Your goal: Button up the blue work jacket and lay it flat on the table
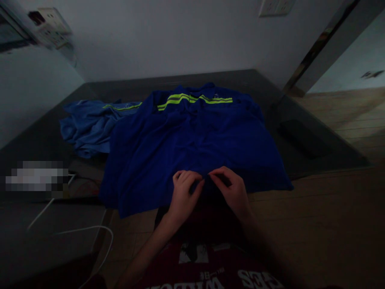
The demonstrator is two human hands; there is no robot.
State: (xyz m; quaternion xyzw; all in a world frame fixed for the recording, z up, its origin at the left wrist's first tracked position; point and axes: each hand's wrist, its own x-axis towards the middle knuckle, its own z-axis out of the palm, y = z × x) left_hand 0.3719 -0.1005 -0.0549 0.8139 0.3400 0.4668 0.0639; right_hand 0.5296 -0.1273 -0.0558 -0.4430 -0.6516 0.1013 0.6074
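Observation:
A dark blue work jacket (192, 140) with yellow-green stripes across its chest lies spread on a dark table, its collar toward the wall and its lower edge hanging over the near side. My left hand (186, 186) pinches the middle of that lower edge, thumb against fingertips. Close beside it, my right hand (230, 184) also has thumb and fingers drawn together on the cloth, a small gap away. Exactly what part of the edge sits between the fingertips is too dark to see.
A lighter blue garment (90, 124) lies crumpled left of the jacket. At the right of the dark table (240, 78) is a flat black object (302, 138). A white cable (99, 228) loops down at the lower left. Wall sockets (55, 24) are mounted behind.

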